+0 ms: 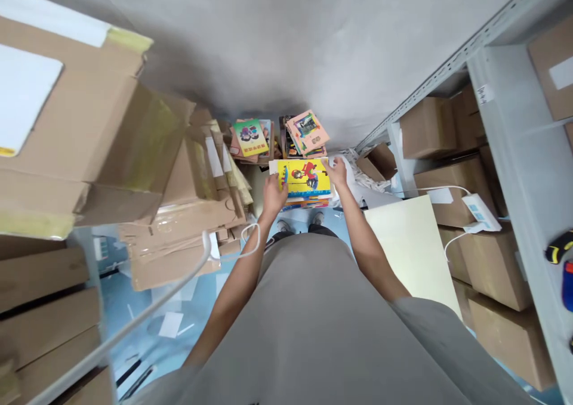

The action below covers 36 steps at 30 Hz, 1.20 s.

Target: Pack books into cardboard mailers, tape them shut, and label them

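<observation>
A stack of thin picture books (306,184), topped by a yellow cover with a red figure, is held low in front of me between both hands. My left hand (273,193) grips the stack's left edge, fingers curled round it. My right hand (336,171) clasps the top right corner. Just beyond, against the wall, stand two more piles: one topped by a green-and-yellow book (250,138), the other by a pink book (308,132). My shoes (301,222) show on the blue floor below the stack.
Flattened and stacked cardboard boxes (134,172) crowd the left. A grey metal shelf (501,124) with cartons fills the right, with a white power strip (480,212) and cable. A cream board (409,244) leans beside my right arm. Paper scraps lie on the floor (170,324).
</observation>
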Each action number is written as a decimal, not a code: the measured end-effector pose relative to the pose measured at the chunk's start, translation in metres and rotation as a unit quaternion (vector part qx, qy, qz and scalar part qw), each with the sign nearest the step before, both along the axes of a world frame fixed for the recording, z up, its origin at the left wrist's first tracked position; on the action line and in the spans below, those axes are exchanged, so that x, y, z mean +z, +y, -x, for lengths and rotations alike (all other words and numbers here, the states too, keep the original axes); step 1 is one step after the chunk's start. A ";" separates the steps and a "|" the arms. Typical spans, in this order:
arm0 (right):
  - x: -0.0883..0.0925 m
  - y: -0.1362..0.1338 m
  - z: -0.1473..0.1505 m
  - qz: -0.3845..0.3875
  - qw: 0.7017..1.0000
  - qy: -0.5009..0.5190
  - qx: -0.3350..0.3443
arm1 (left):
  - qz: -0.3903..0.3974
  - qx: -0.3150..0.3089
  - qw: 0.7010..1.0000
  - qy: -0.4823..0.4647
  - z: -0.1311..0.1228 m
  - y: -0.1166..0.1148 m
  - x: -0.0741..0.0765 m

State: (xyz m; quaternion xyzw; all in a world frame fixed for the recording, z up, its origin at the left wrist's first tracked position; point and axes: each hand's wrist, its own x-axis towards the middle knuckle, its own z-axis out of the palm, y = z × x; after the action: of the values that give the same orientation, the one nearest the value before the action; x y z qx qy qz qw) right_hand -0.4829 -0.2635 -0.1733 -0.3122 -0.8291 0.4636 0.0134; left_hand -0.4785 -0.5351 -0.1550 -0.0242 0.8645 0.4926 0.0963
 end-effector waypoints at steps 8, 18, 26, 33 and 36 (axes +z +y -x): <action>0.027 0.005 0.094 0.057 0.996 -0.018 -0.070 | -0.077 0.107 0.991 0.012 -0.002 0.029 0.048; 0.078 0.008 -0.028 0.227 0.939 0.189 -0.176 | -0.185 0.038 0.981 -0.054 -0.017 0.065 0.069; 0.112 -0.022 -0.272 0.179 0.889 0.174 -0.385 | -0.238 -0.140 0.953 -0.122 -0.079 0.143 0.060; 0.131 -0.051 -0.431 0.035 0.859 0.147 -0.489 | -0.240 -0.419 0.862 -0.154 -0.181 0.204 0.067; 0.137 -0.042 -0.472 0.014 0.862 0.146 -0.486 | -0.219 -0.584 0.772 -0.120 -0.221 0.222 0.077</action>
State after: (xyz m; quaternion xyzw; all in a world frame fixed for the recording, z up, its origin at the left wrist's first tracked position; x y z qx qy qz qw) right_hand -0.0111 -0.3051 -0.0358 -0.6046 -0.5542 0.4500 0.3533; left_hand -0.2577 -0.3127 -0.0784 0.4486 0.5621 0.5106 0.4712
